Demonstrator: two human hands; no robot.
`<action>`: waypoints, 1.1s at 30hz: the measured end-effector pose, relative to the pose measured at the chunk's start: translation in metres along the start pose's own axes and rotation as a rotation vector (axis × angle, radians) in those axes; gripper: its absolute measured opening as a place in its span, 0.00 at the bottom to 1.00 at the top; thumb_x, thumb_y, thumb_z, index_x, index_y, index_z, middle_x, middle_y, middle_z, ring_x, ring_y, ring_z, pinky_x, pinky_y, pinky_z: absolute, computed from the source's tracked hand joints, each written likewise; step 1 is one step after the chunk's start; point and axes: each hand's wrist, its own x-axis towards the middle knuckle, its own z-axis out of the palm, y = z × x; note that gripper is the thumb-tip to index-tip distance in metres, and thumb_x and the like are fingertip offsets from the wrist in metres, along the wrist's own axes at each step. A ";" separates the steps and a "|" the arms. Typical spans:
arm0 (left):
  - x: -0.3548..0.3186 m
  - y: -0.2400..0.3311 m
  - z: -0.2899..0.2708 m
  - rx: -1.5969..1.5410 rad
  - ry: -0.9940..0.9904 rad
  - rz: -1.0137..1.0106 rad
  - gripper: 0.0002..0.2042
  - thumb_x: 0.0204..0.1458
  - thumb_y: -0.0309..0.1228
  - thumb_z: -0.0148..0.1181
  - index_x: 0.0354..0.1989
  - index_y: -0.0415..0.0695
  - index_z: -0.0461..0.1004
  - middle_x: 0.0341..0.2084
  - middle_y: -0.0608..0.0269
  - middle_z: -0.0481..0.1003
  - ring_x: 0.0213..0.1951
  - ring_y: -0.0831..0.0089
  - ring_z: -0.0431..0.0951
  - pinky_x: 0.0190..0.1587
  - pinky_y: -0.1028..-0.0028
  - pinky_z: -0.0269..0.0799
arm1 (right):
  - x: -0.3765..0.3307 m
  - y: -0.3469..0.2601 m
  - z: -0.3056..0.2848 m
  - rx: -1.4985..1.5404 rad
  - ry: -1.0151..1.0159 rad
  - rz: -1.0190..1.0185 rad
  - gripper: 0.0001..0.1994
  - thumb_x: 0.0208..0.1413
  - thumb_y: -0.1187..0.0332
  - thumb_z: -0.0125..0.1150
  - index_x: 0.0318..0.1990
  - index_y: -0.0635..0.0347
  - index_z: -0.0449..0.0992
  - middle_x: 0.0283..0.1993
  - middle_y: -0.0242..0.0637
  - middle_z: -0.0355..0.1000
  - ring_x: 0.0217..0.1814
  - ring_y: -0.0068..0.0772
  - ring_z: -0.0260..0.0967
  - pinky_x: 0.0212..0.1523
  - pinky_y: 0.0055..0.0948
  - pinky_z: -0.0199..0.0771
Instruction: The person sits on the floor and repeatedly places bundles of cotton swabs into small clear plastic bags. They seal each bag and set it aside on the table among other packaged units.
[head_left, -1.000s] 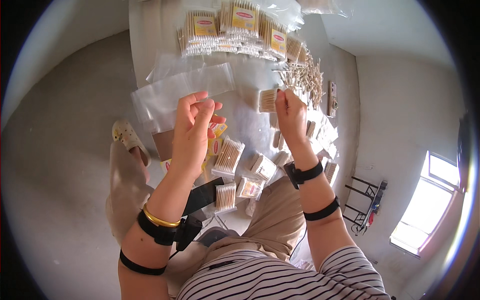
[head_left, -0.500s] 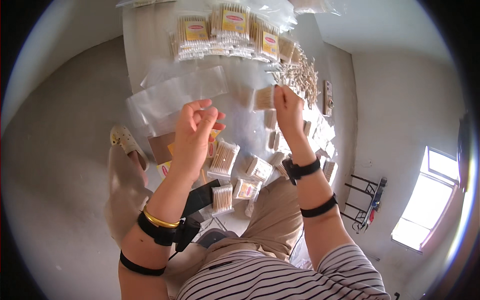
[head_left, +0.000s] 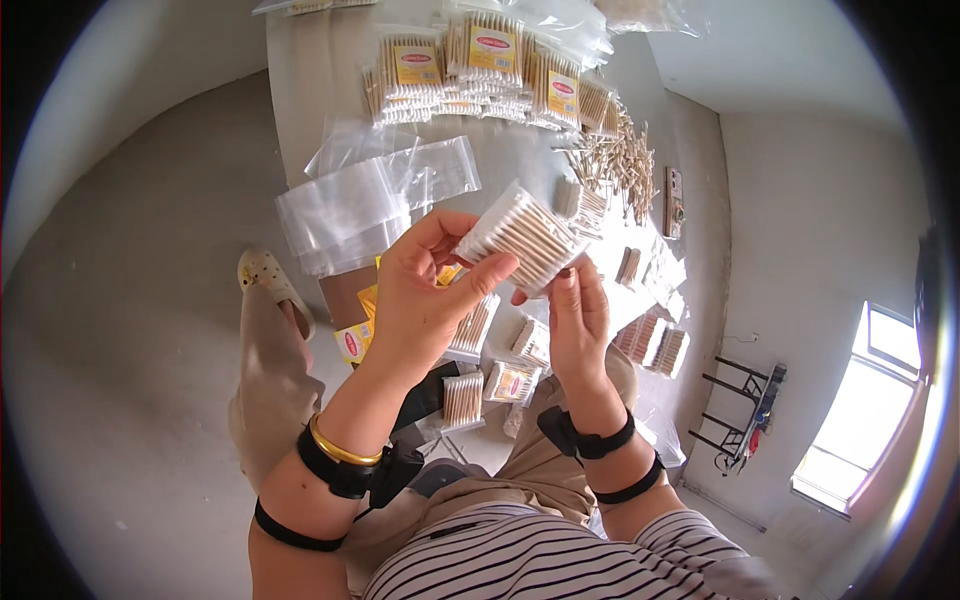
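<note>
A flat pack of cotton swabs [head_left: 522, 243] is held tilted over the near part of the table, its wooden sticks side by side with white tips at the ends. My left hand [head_left: 430, 285] grips its left side, thumb across the front. At the lower right end, the fingers of my right hand [head_left: 578, 320] are closed on the same pack. Whether a clear bag covers it, I cannot tell. Below my hands lie more swab packs [head_left: 462, 398], and yellow label cards [head_left: 355, 342] are beside my left forearm.
Clear plastic bags [head_left: 345, 212] lie flat at the left of the table [head_left: 310, 60]. Labelled swab packs [head_left: 490, 60] are stacked at the far side. Loose swabs [head_left: 625, 165] form a pile at the right, with small swab bundles [head_left: 655, 342] nearer me.
My right hand has brought the swab pack nearer and turned it. My left hand has moved right and closed on the pack, having been empty before. The whole view has shifted slightly.
</note>
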 end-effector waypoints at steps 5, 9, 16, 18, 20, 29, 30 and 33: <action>0.000 -0.001 -0.001 0.357 -0.079 0.321 0.10 0.52 0.25 0.71 0.43 0.41 0.80 0.36 0.68 0.79 0.41 0.79 0.77 0.45 0.75 0.73 | -0.007 0.004 0.002 0.288 -0.021 0.066 0.11 0.69 0.75 0.54 0.55 0.67 0.71 0.53 0.38 0.74 0.55 0.30 0.73 0.60 0.32 0.71; -0.005 0.008 0.004 0.437 -0.156 0.410 0.12 0.49 0.23 0.72 0.42 0.41 0.81 0.37 0.65 0.78 0.39 0.76 0.77 0.43 0.76 0.72 | -0.004 0.013 -0.006 0.235 -0.066 0.096 0.10 0.66 0.79 0.56 0.52 0.65 0.74 0.51 0.34 0.74 0.54 0.26 0.72 0.58 0.29 0.71; -0.008 0.008 0.001 0.628 -0.190 0.542 0.15 0.44 0.22 0.73 0.43 0.42 0.83 0.38 0.62 0.78 0.37 0.73 0.78 0.40 0.75 0.74 | -0.006 0.013 -0.006 0.275 -0.089 0.108 0.11 0.61 0.81 0.60 0.49 0.63 0.76 0.50 0.32 0.74 0.52 0.21 0.72 0.54 0.24 0.71; -0.008 0.009 0.001 0.648 -0.186 0.560 0.15 0.44 0.23 0.73 0.43 0.41 0.82 0.38 0.61 0.78 0.36 0.73 0.78 0.40 0.75 0.74 | -0.005 0.010 -0.006 0.260 -0.098 0.108 0.11 0.60 0.80 0.60 0.49 0.63 0.76 0.50 0.31 0.74 0.52 0.20 0.72 0.54 0.23 0.71; -0.008 0.010 0.000 0.659 -0.179 0.577 0.15 0.44 0.23 0.73 0.43 0.41 0.82 0.38 0.61 0.78 0.36 0.72 0.79 0.40 0.75 0.74 | -0.004 0.008 -0.006 0.229 -0.110 0.132 0.10 0.61 0.80 0.61 0.49 0.63 0.76 0.49 0.30 0.74 0.52 0.20 0.71 0.54 0.23 0.71; -0.019 0.022 0.020 0.364 0.040 0.223 0.18 0.51 0.25 0.73 0.50 0.40 0.78 0.33 0.65 0.78 0.33 0.81 0.77 0.36 0.81 0.73 | -0.035 -0.021 -0.011 0.368 -0.222 0.418 0.17 0.64 0.72 0.62 0.58 0.69 0.73 0.54 0.38 0.77 0.55 0.26 0.74 0.60 0.31 0.73; -0.023 0.026 0.024 0.372 0.017 0.243 0.19 0.51 0.25 0.73 0.51 0.39 0.76 0.33 0.66 0.78 0.33 0.82 0.77 0.36 0.81 0.73 | -0.042 -0.032 -0.013 0.382 -0.241 0.429 0.17 0.64 0.71 0.62 0.58 0.69 0.73 0.54 0.38 0.77 0.56 0.26 0.74 0.60 0.31 0.72; -0.039 0.035 0.036 0.352 -0.056 0.300 0.19 0.54 0.25 0.70 0.52 0.38 0.72 0.35 0.65 0.77 0.35 0.83 0.78 0.38 0.81 0.75 | -0.063 -0.064 -0.018 0.441 -0.198 0.350 0.17 0.64 0.71 0.61 0.58 0.69 0.74 0.54 0.39 0.77 0.55 0.28 0.74 0.60 0.33 0.72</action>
